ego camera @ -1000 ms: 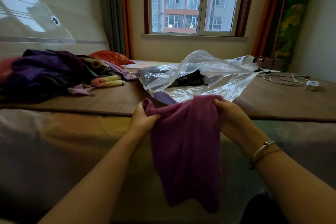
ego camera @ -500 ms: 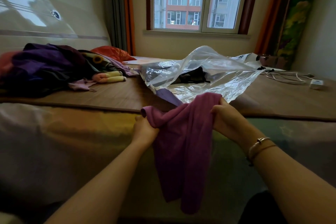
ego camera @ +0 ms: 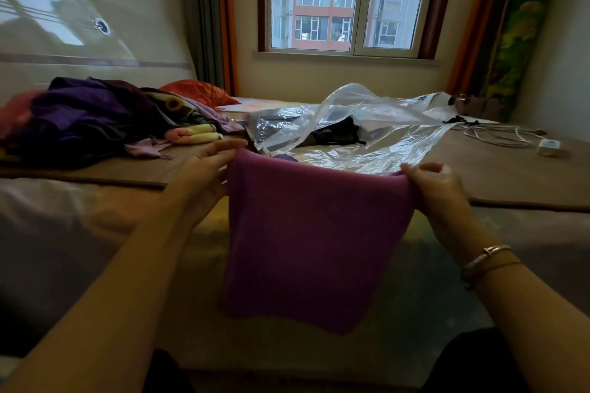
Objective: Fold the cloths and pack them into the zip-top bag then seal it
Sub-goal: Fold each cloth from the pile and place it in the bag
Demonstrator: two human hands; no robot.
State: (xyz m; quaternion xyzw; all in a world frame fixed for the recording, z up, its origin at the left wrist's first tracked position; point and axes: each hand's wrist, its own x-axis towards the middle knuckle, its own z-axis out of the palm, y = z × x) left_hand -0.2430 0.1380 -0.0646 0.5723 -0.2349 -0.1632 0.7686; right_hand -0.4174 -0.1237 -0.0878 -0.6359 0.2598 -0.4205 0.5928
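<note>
Stretching across the whole view, the bed [ego camera: 510, 175] carries everything, with a brown mat over its far part and a pale cover along its near edge. A dark heap of clothes [ego camera: 89, 118], purple and patterned, lies at the bed's left edge. A big clear plastic bag [ego camera: 367, 134] sits crumpled near the middle of the mat, its mouth gaping toward the near edge and something dark inside. A purple cloth [ego camera: 306, 239] hangs spread flat over the near edge, just in front of the bag. The left hand [ego camera: 207, 172] pinches the cloth's upper left corner, fingers extended. The right hand [ego camera: 437, 188], with a bracelet [ego camera: 485, 258] on its wrist, grips the upper right corner. A white cable [ego camera: 498, 134] and small charger [ego camera: 548, 147] lie toward the right edge.
</note>
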